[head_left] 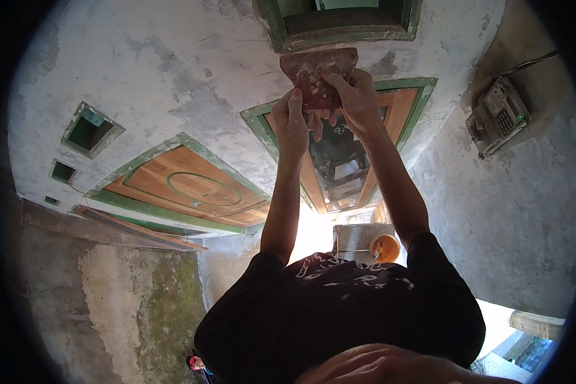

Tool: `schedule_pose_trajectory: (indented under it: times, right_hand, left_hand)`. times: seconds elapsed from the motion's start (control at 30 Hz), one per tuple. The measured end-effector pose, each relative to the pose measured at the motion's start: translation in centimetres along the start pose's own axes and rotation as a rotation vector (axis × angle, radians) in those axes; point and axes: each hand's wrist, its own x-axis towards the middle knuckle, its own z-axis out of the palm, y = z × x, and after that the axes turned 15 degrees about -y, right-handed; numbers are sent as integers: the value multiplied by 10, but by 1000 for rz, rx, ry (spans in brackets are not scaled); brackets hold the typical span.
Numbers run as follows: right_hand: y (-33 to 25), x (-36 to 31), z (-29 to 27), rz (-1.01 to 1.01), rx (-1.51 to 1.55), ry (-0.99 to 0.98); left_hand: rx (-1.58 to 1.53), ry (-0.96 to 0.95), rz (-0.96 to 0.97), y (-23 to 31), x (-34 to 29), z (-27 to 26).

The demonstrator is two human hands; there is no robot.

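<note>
Both my arms reach up toward a pale, patchy plastered wall (192, 70). Between my hands is a reddish-brown sheet of sandpaper (308, 69), specked with white dust. My left hand (292, 128) grips its lower left edge, thumb pointing up along it. On the lower right edge, my right hand (358, 101) is closed with its thumb pressed on the face. Some of my fingertips show beneath the sheet. Its top edge comes just below a green-framed opening (342, 37). Whether it touches the wall cannot be made out.
Below my hands stands a green-framed door (339, 163) with dark glass. A wooden door (185, 182) lies left, near small square openings (91, 131). A keypad device (500, 115) hangs at right. An orange bucket (385, 248) sits on a grey stand (352, 235). Another person (197, 363) is at lower left.
</note>
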Motion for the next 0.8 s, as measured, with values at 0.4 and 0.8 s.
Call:
schedule_pose_trajectory:
  times: [0.4, 0.8]
  right_hand:
    - [18, -1, 8, 15, 243, 36]
    - [13, 5, 28, -108, 305, 106]
  left_hand:
    - [96, 14, 33, 5, 2, -9]
    - [9, 83, 8, 28, 9, -7]
